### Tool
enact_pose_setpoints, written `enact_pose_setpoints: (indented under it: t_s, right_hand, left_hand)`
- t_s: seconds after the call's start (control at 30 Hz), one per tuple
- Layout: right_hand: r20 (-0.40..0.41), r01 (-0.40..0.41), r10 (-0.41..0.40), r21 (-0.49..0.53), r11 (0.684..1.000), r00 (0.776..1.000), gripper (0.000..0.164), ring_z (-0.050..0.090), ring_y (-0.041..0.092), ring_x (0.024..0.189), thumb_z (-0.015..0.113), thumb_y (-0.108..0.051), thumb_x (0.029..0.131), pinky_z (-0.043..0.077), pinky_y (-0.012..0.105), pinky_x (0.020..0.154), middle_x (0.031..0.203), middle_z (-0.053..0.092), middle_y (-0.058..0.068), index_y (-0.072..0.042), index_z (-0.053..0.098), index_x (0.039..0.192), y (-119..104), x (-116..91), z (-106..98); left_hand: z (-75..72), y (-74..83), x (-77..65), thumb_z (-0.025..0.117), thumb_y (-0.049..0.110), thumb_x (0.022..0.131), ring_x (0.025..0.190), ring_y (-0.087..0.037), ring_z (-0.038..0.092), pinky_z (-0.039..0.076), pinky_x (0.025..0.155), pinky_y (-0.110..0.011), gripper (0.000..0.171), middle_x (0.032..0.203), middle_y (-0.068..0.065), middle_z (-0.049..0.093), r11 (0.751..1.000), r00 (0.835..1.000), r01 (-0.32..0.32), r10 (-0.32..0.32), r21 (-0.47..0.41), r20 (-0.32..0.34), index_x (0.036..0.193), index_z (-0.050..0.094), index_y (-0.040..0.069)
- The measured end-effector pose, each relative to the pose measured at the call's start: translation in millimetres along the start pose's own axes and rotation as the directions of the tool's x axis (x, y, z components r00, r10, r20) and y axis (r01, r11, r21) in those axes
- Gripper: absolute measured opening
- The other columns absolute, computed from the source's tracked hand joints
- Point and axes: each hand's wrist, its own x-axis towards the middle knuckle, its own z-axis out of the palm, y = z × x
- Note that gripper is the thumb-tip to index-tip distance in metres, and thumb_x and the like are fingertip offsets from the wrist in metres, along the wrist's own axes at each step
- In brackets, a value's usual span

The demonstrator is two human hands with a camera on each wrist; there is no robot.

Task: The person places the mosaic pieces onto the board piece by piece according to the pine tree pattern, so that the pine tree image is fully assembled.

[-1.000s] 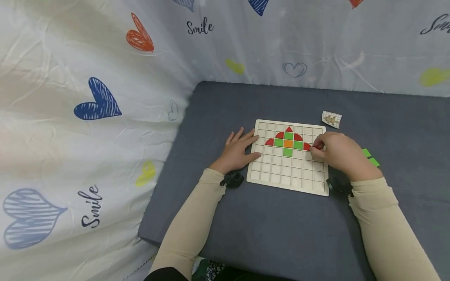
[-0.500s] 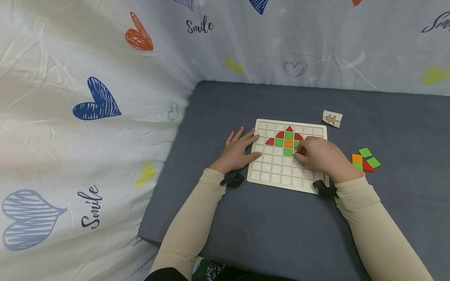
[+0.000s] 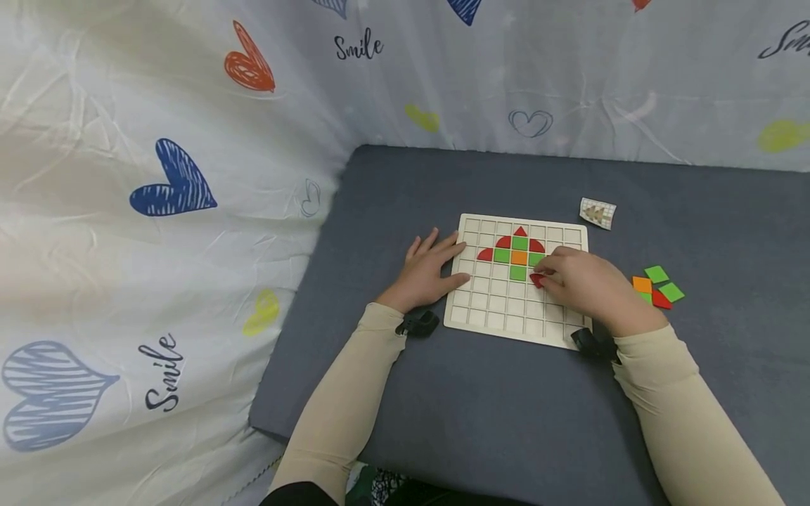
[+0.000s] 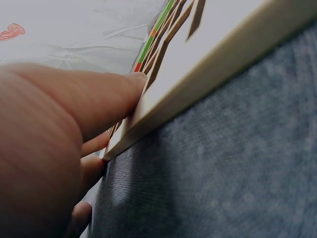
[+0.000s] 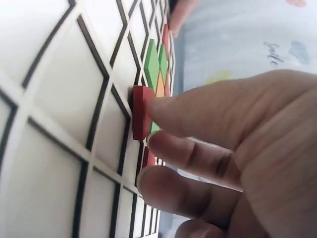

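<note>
A pale wooden grid board [image 3: 487, 302] lies on the grey table. Colored tiles in its cells include an orange square [image 3: 519, 258], several green squares [image 3: 518, 273], red rounded pieces [image 3: 485, 254] and a red triangle [image 3: 520, 231]. My left hand [image 3: 427, 277] rests at the board's left edge, fingers spread, thumb on the rim. With thumb and fingers, my right hand [image 3: 582, 284] pinches a small red tile [image 5: 142, 113], tilted in a cell below the right-hand green square; its exact shape is unclear. Another red tile [image 5: 149, 157] lies in the grid near the right fingers.
Right of the board lie loose tiles: an orange square [image 3: 642, 284], green ones [image 3: 671, 292] and a red one [image 3: 661, 299]. A small card with a printed grid [image 3: 598, 213] lies beyond the board's upper right corner. A patterned white curtain [image 3: 569, 84] borders the table.
My right hand has moved left from the board's right side, bringing a red tile below the right green square, then shifted slightly right. The loose tiles came into sight. My left hand stayed still.
</note>
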Motion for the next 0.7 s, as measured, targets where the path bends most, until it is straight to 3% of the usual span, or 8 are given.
enact_pose_setpoints:
  t_s: [0.57, 0.7]
  right_hand:
    - [-0.014, 0.045, -0.044, 0.054, 0.998, 0.999, 0.028, 0.068, 0.030, 0.099, 0.074, -0.009, 0.097, 0.058, 0.052, 0.087, 0.112, 0.073, 0.015, -0.001, 0.076, 0.124, 5.7, -3.8, 5.4]
    - [-0.035, 0.045, -0.043, 0.073, 0.996, 0.998, 0.026, 0.066, 0.028, 0.092, 0.074, -0.007, 0.096, 0.058, 0.049, 0.083, 0.106, 0.072, 0.014, 0.002, 0.075, 0.120, 4.0, -3.3, 8.4]
  left_hand:
    - [0.0, 0.1, 0.1, 0.065, 0.045, 0.105, 0.164, -0.026, 0.001, -0.009, 0.131, -0.048, 0.069, 0.174, 0.001, 0.023, 1.000, 1.000, -0.001, 0.001, -0.014, -0.006, 0.164, 0.040, 0.020]
    - [0.3, 0.1, -0.1, 0.065, 0.045, 0.105, 0.164, -0.026, 0.001, -0.009, 0.131, -0.047, 0.069, 0.174, 0.001, 0.023, 1.000, 1.000, 0.001, -0.001, -0.011, -0.003, 0.164, 0.040, 0.021]
